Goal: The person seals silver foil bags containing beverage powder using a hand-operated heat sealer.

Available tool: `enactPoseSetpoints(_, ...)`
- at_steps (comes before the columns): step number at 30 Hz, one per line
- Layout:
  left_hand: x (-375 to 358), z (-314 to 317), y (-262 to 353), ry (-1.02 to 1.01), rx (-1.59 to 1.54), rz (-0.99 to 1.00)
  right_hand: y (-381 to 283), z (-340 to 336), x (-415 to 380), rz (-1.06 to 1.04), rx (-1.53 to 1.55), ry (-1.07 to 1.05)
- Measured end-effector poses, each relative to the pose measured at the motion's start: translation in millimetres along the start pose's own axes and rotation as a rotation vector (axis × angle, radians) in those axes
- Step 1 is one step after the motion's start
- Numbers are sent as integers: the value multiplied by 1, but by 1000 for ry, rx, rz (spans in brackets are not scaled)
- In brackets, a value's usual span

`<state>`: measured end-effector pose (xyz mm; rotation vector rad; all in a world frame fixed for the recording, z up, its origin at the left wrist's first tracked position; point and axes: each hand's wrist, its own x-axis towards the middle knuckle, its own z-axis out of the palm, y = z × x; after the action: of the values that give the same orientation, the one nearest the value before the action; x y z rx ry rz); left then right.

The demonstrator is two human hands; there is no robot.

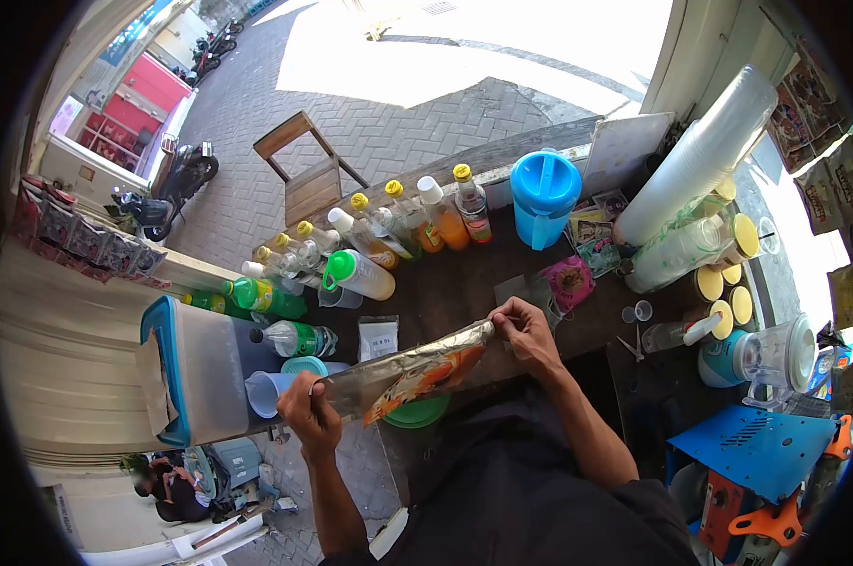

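Note:
A long, shiny plastic packet with orange print (424,381) is stretched between my two hands in front of my body. My left hand (310,412) is closed on its left end. The right end is pinched between the thumb and fingers of my right hand (525,332). Below the packet a green round lid or bowl (417,412) partly shows. Near my left hand are a clear measuring jug (262,394) and a light-green lid (304,366). Just behind the packet lies a small white-labelled pouch (378,338). A pink packet (569,283) lies beyond my right hand.
Several syrup bottles (450,226) line the table's far edge beside a blue pitcher (545,198). Stacked plastic cups (700,156) lean at the right, near scissors (631,347) and a blue machine (752,443). A lidded bin (209,368) stands left; a person (173,491) sits behind it.

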<state>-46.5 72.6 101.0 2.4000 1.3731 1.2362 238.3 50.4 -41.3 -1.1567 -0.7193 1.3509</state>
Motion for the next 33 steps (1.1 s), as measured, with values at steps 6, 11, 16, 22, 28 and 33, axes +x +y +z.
enactPoseSetpoints(6, -4, 13, 0, 61, -132, -334, 1, 12, 14, -110, -9, 91)
enactPoseSetpoints(11, 4, 19, 5, 43, -401, -598, 33, 7, 37, -67, 94, -88)
enactPoseSetpoints(16, 1, 52, 40, 248, -806, -874, 37, 40, 19, 25, -200, 226)
enactPoseSetpoints(22, -4, 65, 33, 371, -638, -768, -34, 87, -54, -239, -558, -136)
enactPoseSetpoints(28, -10, 61, 20, 473, -645, -771, -42, 109, -64, -310, -772, -250)
enactPoseSetpoints(33, -8, 63, 17, 512, -600, -783, -44, 87, -50, -355, -856, -134)
